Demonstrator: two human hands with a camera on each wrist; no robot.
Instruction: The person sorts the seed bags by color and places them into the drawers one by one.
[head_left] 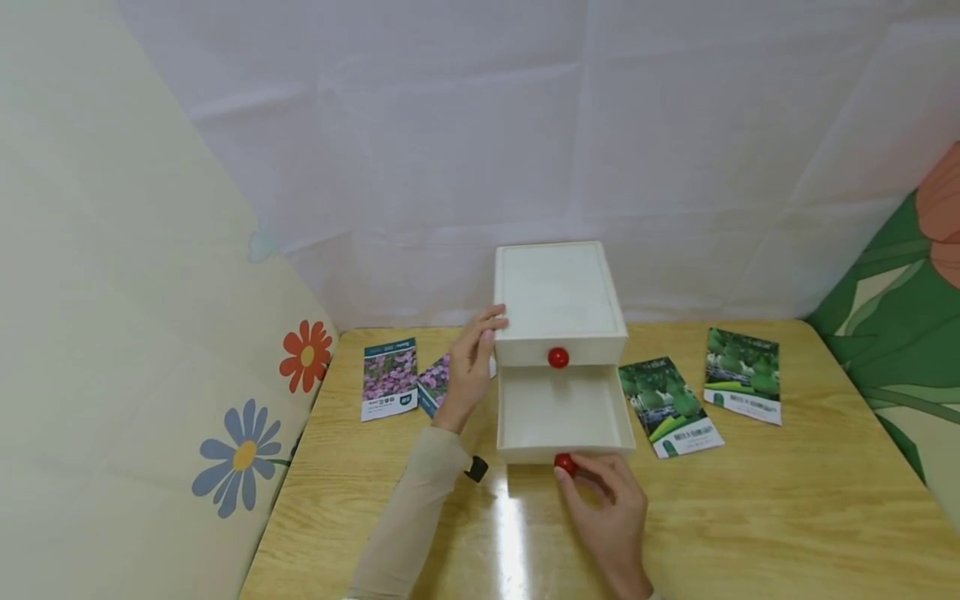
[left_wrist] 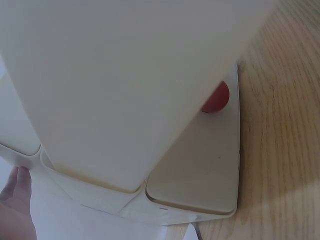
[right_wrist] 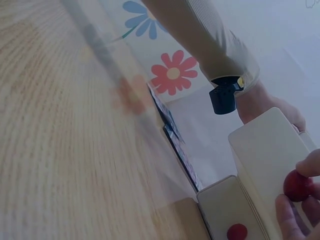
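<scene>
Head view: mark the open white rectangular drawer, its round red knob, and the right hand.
Open white rectangular drawer (head_left: pixel 566 411), head view: bare inner floor.
Its round red knob (head_left: pixel 564 462), head view: exposed part.
Right hand (head_left: pixel 615 517), head view: back of the hand.

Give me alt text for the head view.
The right hand pinches the red knob of an open drawer in a white drawer cabinet; the left hand rests on the cabinet's upper left edge. Two purple-flower seed packets lie left, two green-fruit packets right, on the wood-grain table.
</scene>
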